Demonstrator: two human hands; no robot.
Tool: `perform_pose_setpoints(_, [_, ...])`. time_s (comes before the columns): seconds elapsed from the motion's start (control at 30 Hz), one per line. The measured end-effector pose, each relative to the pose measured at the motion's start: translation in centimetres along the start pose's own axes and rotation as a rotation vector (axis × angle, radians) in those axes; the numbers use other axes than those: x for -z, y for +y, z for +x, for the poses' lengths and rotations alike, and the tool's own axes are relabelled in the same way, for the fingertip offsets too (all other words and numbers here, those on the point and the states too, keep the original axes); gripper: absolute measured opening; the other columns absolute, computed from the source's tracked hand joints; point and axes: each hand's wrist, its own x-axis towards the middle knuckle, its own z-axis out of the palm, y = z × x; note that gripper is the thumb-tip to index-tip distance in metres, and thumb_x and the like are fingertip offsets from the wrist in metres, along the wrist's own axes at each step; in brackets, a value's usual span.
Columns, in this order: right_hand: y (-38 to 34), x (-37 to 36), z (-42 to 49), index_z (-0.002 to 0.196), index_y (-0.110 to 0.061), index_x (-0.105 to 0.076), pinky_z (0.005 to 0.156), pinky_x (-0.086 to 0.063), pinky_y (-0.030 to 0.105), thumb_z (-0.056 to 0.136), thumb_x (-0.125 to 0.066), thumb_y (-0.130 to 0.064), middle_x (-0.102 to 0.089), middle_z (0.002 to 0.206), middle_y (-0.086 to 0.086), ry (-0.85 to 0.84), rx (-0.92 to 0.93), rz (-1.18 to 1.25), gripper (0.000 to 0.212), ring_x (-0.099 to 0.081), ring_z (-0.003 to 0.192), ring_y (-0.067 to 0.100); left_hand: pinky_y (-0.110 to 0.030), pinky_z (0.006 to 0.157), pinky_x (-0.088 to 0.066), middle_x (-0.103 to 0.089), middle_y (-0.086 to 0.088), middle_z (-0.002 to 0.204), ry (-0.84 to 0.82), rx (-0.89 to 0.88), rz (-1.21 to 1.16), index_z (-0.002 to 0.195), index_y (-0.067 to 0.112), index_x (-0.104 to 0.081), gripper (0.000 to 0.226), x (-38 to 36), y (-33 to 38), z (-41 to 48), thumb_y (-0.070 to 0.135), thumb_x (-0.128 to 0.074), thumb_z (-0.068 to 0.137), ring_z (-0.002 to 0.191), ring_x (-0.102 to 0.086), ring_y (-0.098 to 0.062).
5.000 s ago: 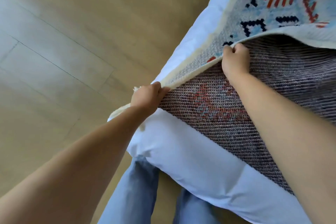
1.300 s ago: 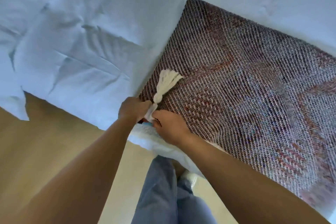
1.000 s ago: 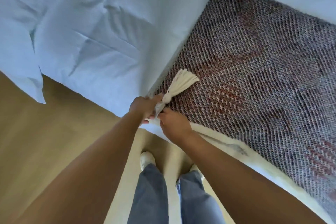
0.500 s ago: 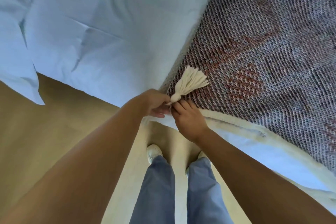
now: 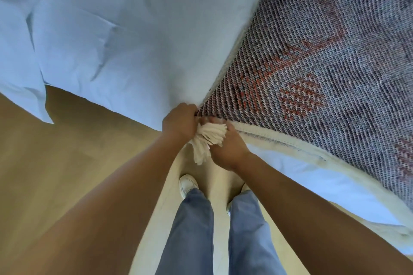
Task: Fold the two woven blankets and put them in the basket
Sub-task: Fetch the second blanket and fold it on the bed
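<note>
The woven blanket point(image 5: 324, 69) lies reverse side up on the pale blue duvet point(image 5: 134, 29), filling the view from 12 to 4 o'clock; its near corner sits at the bed's edge, mid-frame. The left hand point(image 5: 180, 124) grips that corner with curled fingers; the right hand point(image 5: 226, 148), at its 4 o'clock, curls round the same corner's hem. Half a second ago the cream tassel point(image 5: 209, 138) fanned toward 1 o'clock over the weave; now it hangs toward 6 o'clock between the hands (above the wooden floor point(image 5: 67, 163)).

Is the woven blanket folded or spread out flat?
Folded once, it seems: the reddish-grey woven blanket lies reverse side up, two cream edges stacked where left hand and right hand grip.
</note>
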Motion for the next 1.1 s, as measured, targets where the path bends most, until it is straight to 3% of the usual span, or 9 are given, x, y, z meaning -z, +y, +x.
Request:
perform_pose_setpoints(0.13, [1.1, 0.6, 0.0, 0.112, 0.003, -0.061, 0.078, -0.052, 0.046, 0.084, -0.039, -0.006, -0.063, 0.107, 0.025, 0.028, -0.028, 0.145, 0.037, -0.06, 0.099, 0.039, -0.031, 0.066, -0.035, -0.056, -0.014, 0.099, 0.031, 0.229, -0.318, 0.092, 0.008, -0.048, 0.018, -2.0, 0.9, -0.4, 0.024, -0.04, 0.094, 0.083, -0.052, -0.028])
perform_pose_setpoints(0.2, [2.4, 1.3, 0.4, 0.118, 0.0, -0.056, 0.077, -0.051, 0.043, 0.087, -0.049, -0.005, -0.055, 0.116, 0.023, 0.017, -0.102, 0.141, 0.032, -0.053, 0.106, 0.038, -0.03, 0.062, -0.033, -0.057, -0.012, 0.094, 0.024, 0.321, -0.491, 0.089, 0.009, -0.046, 0.022, -2.5, 1.3, -0.5, 0.03, -0.041, 0.092, 0.079, -0.052, -0.026])
perform_pose_setpoints(0.4, [3.3, 2.2, 2.0, 0.104, -0.003, -0.051, 0.058, -0.028, 0.033, 0.081, -0.044, 0.005, -0.048, 0.109, 0.014, 0.02, -0.134, 0.004, 0.025, -0.044, 0.097, 0.029, -0.033, 0.069, -0.036, -0.052, -0.013, 0.104, -0.037, 0.188, -0.25, 0.101, 0.009, -0.047, 0.015, -2.3, 0.2, -1.4, 0.014, -0.044, 0.087, 0.09, -0.05, -0.029])
perform_pose_setpoints(0.53, [3.2, 2.4, 3.4, 0.096, -0.004, -0.05, 0.063, -0.036, 0.032, 0.092, -0.044, -0.017, -0.049, 0.103, 0.012, 0.169, -0.409, 0.276, 0.015, -0.048, 0.083, 0.026, -0.035, 0.073, -0.035, -0.05, -0.01, 0.111, -0.019, 0.136, -0.044, 0.112, 0.01, -0.044, 0.027, -2.0, -0.8, -1.5, 0.019, -0.049, 0.087, 0.1, -0.048, -0.029])
perform_pose_setpoints(0.63, [3.5, 3.4, 5.4, 0.091, -0.008, -0.048, 0.063, -0.04, 0.034, 0.092, -0.046, -0.043, -0.055, 0.093, 0.009, 0.269, -0.752, 0.525, 0.035, -0.05, 0.073, 0.023, -0.037, 0.075, -0.04, -0.052, -0.007, 0.105, 0.079, 0.118, -0.054, 0.108, 0.01, -0.048, 0.033, -1.8, -0.3, -1.3, 0.032, -0.051, 0.084, 0.097, -0.051, -0.028])
perform_pose_setpoints(0.7, [4.1, 4.1, 7.0, 0.094, -0.006, -0.05, 0.062, -0.04, 0.033, 0.088, -0.045, -0.055, -0.056, 0.087, 0.007, 0.227, -0.86, 0.492, 0.05, -0.053, 0.076, 0.024, -0.037, 0.072, -0.038, -0.054, -0.006, 0.1, 0.189, 0.056, -0.003, 0.104, 0.011, -0.052, 0.035, -1.8, 0.7, -0.5, 0.041, -0.049, 0.086, 0.094, -0.052, -0.028])
perform_pose_setpoints(0.9, [4.6, 5.1, 9.1, 0.057, -0.013, -0.036, 0.045, -0.027, 0.025, 0.089, -0.046, -0.032, -0.044, 0.061, 0.004, 0.062, -0.851, 0.414, 0.039, -0.047, 0.06, 0.024, -0.035, 0.071, -0.033, -0.057, -0.006, 0.096, 0.152, 0.042, -0.104, 0.095, 0.014, -0.053, 0.022, -1.6, 1.6, 1.1, 0.033, -0.043, 0.094, 0.094, -0.051, -0.027])
perform_pose_setpoints(1.03, [3.1, 5.5, 9.1, 0.057, -0.014, -0.037, 0.051, -0.031, 0.027, 0.089, -0.04, -0.023, -0.048, 0.065, 0.006, 0.116, -0.805, 0.493, 0.033, -0.047, 0.06, 0.023, -0.032, 0.064, -0.036, -0.049, 0.003, 0.071, 0.125, -0.045, -0.345, 0.077, 0.017, -0.045, 0.02, -1.4, -0.2, -0.5, 0.029, -0.047, 0.093, 0.073, -0.049, -0.022])
perform_pose_setpoints(1.1, [2.0, 4.7, 8.8, 0.057, -0.014, -0.034, 0.06, -0.034, 0.03, 0.092, -0.037, -0.02, -0.05, 0.073, 0.011, 0.025, -0.707, 0.453, 0.036, -0.047, 0.068, 0.023, -0.03, 0.058, -0.034, -0.046, 0.005, 0.064, 0.08, -0.059, -0.375, 0.073, 0.017, -0.044, 0.022, -1.7, -1.9, -1.9, 0.027, -0.048, 0.093, 0.065, -0.048, -0.02])
